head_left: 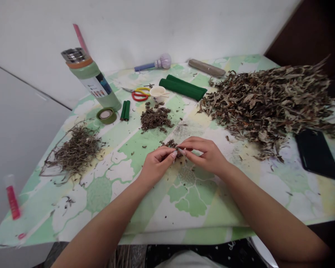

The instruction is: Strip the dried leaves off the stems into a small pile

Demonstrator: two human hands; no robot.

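My left hand (156, 165) and my right hand (205, 153) meet over the middle of the table, fingertips pinched together on a small dried leaf piece (181, 151). Just behind the fingers lies a small heap of dark crumbled bits (171, 143). A larger pile of crumbled leaf (155, 118) sits further back. A big mound of dried leaves (270, 98) covers the right side. A pile of bare stems (75, 150) lies to the left.
A green thermos (91, 76), tape roll (106, 115), two green sticks (125, 110), scissors (140, 93), a small white cup (158, 93), rolled green felt (183, 88) and a brush (156, 63) stand at the back. A black phone (316, 152) lies at right. A red tube (12, 199) lies at the left edge.
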